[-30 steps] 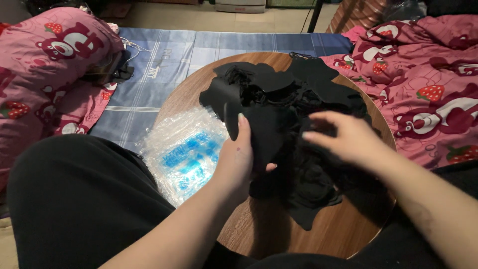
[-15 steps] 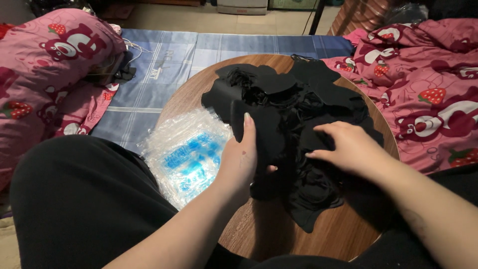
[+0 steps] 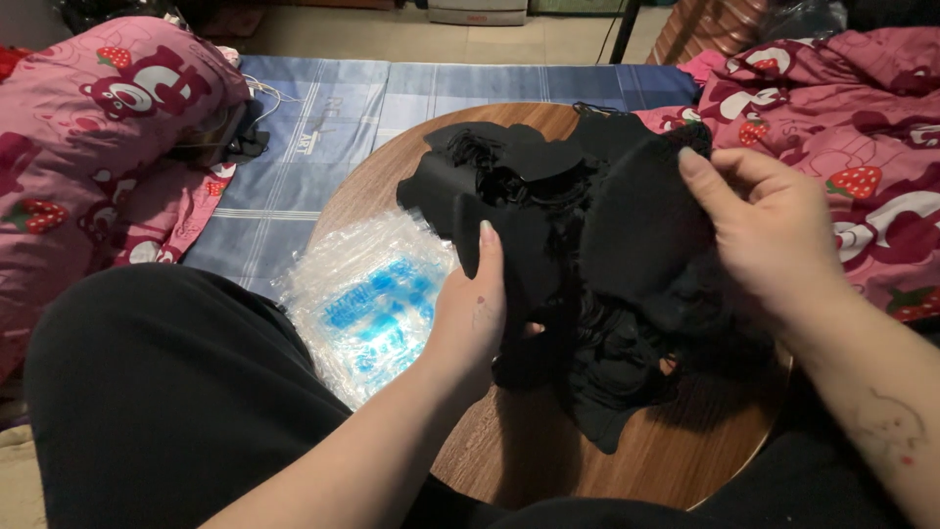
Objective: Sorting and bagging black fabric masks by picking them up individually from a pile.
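Your left hand (image 3: 475, 313) is closed on the near edge of a heap of black fabric pieces (image 3: 548, 206), thumb up along the cloth and the other fingers tucked out of sight underneath. Your right hand (image 3: 769, 230) pinches one rounded black fabric piece (image 3: 641, 225) between the thumb and the curled fingers and holds it raised above the heap, tilted toward you so that its flat face shows. The raised piece overlaps the pile behind it, and because everything is the same dark black, you cannot tell exactly where its lower edge ends and the pile begins.

The heap lies on a round wooden table (image 3: 509, 451), spread from the far rim down to about the middle, with one pointed flap hanging toward the near edge. Just beside your left hand, on the left side of the table and overhanging its rim, lies a clear plastic bag with blue print (image 3: 367, 299), crumpled and flat.

Under the table lies a blue checked mat (image 3: 323, 127). Pink bedding with a strawberry pattern (image 3: 98, 127) lies bunched to the left, and more of it lies to the right, behind your right hand. Your knee in black trousers (image 3: 157, 392) fills the lower left.
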